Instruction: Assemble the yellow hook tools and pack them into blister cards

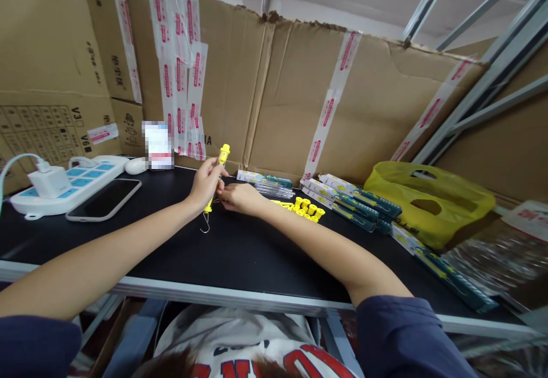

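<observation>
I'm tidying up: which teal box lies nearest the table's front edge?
The box at far right, in front of the yellow bag; the other boxes all lie farther back.

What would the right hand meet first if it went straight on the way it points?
Probably the yellow stick in the left hand; depth is unclear, and the right hand may already touch it.

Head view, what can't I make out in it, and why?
In the head view:
Middle of the yellow hooked tool: covered by the left hand.
Whether the right hand pinches anything: hidden by the hand itself.
Upright white item: pixelated.
Fine print on the teal boxes: too small.
Lettering on the shirt: cut off by the bottom edge.
</observation>
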### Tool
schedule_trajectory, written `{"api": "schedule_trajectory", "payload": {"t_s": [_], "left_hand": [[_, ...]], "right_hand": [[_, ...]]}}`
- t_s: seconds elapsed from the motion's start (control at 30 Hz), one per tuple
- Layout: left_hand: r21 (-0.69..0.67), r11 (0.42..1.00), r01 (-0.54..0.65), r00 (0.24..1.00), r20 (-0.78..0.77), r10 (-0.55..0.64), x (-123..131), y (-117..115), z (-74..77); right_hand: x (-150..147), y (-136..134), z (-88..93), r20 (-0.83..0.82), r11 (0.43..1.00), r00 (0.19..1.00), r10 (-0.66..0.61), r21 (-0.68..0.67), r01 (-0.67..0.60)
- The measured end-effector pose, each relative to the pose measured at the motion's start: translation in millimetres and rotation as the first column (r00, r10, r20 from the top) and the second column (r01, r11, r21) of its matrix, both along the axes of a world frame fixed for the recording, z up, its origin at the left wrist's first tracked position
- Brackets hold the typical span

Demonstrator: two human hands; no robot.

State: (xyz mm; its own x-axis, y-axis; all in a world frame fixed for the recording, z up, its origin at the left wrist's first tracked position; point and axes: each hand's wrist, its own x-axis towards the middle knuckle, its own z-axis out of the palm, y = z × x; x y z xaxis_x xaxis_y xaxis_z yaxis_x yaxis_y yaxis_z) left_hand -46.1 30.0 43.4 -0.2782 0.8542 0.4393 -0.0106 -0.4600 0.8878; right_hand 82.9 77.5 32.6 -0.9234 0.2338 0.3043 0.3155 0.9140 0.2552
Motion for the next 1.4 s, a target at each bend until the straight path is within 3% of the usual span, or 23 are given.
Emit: {"api": "schedule_trajectory", "payload": {"t_s": [0.07,0.13,0.17,0.23,0.27,0.33,0.4,0.47,0.7,0.9,1.0,1.07,1.13,1.23,1.3,1.4], "left_hand": [[0.085,0.996,-0.025,0.999,0.049,0.021,-0.4,-1.2,3.0],[0.104,0.994,-0.023,0.998,0.069,0.016,0.1,-2.1,4.3],[0.082,0.997,-0.002,0.998,0.059,-0.003,1.1,-2.8,3.8],[-0.025,0.996,0.081,0.997,0.009,-0.081,5.5,-5.3,0.6],[-0.106,0.985,0.135,0.990,-0.025,-0.139,9.0,-7.5,-1.9],[-0.299,0.920,0.255,0.954,-0.079,-0.289,17.8,-14.2,-7.6],[-0.442,0.826,0.351,0.892,-0.110,-0.438,27.2,-22.9,-12.4],[-0.505,0.771,0.388,0.852,-0.123,-0.510,34.7,-31.4,-14.6],[-0.507,0.784,0.358,0.868,-0.129,-0.479,37.2,-35.3,-13.4],[-0.567,0.747,0.349,0.834,-0.176,-0.523,38.3,-30.6,-22.8],[-0.572,0.737,0.361,0.827,-0.169,-0.537,39.8,-31.9,-23.1],[-0.576,0.734,0.359,0.828,-0.165,-0.535,40.0,-33.0,-21.8],[-0.584,0.730,0.354,0.827,-0.170,-0.537,39.7,-33.6,-20.9],[-0.596,0.718,0.360,0.811,-0.180,-0.556,39.1,-34.0,-21.5],[-0.605,0.707,0.366,0.800,-0.183,-0.572,39.1,-34.2,-22.6],[-0.616,0.692,0.375,0.789,-0.180,-0.587,39.5,-34.8,-23.5]], "right_hand": [[9.4,9.3,0.6,-0.200,0.985,0.979,-0.044,-0.172,0.009],[21.6,14.6,1.6,-0.425,0.911,0.896,-0.126,-0.406,-0.064],[28.8,14.7,1.9,-0.502,0.833,0.842,-0.198,-0.539,-0.125],[45.7,9.2,1.1,-0.534,0.579,0.751,-0.388,-0.775,-0.252],[55.0,4.1,0.0,-0.499,0.444,0.727,-0.472,-0.847,-0.294],[73.5,-9.1,-3.6,-0.420,0.234,0.696,-0.583,-0.907,-0.351],[88.8,-22.5,-7.5,-0.352,0.110,0.689,-0.633,-0.922,-0.370],[98.3,-32.4,-9.8,-0.322,0.062,0.683,-0.655,-0.924,-0.376],[99.9,-36.8,-9.1,-0.379,0.131,0.656,-0.653,-0.909,-0.395],[99.4,-36.4,-11.9,-0.382,0.128,0.702,-0.602,-0.913,-0.387],[100.7,-36.0,-10.5,-0.323,0.104,0.733,-0.599,-0.938,-0.329],[101.9,-34.1,-10.5,-0.298,0.125,0.750,-0.590,-0.952,-0.280],[103.3,-31.2,-12.1,-0.341,0.249,0.754,-0.561,-0.939,-0.239],[105.1,-27.6,-15.1,-0.484,0.581,0.753,-0.445,-0.796,-0.168],[105.8,-27.9,-15.5,-0.522,0.753,0.770,-0.367,-0.653,-0.084],[106.0,-33.0,-12.3,-0.484,0.848,0.803,-0.349,-0.528,0.051]]}}
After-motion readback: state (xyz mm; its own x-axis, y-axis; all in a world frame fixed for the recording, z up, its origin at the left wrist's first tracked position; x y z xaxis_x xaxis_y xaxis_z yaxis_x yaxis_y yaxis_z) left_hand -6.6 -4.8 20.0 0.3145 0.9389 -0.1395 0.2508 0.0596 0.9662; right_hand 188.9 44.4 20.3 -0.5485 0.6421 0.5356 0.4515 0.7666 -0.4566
